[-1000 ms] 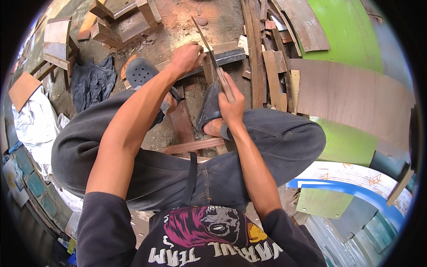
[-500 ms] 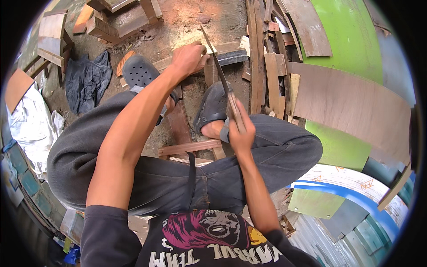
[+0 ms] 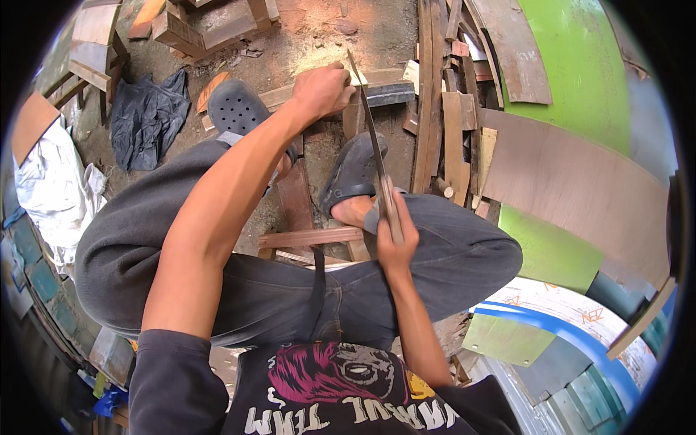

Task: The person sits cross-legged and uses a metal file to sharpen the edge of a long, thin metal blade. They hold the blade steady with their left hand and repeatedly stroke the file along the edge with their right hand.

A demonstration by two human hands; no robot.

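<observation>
My right hand (image 3: pixel 398 243) grips the pale wooden handle of a handsaw (image 3: pixel 370 123), whose thin dark blade shows nearly edge-on. The blade points away from me and slants a little left, crossing a light wooden plank (image 3: pixel 277 96) on the ground between my feet. My left hand (image 3: pixel 320 90), fingers curled, presses on the wood just left of the blade; what lies under the fingers is hidden. A dark block (image 3: pixel 390 93) rests against the plank right of the blade. Below it a short wood piece (image 3: pixel 353 118) stands out toward me.
My clogs (image 3: pixel 235 107) flank the work. A small wooden frame (image 3: pixel 312 238) sits between my legs. Long boards and offcuts (image 3: pixel 428 109) lie at right, beside green sheets (image 3: pixel 580 72) and a brown panel (image 3: pixel 573 188). A black cloth (image 3: pixel 148 119) and white cloth (image 3: pixel 54 185) lie left.
My right hand has drawn the handsaw a short way back toward me. The left hand keeps its place on the wood. The whole view has shifted slightly.
</observation>
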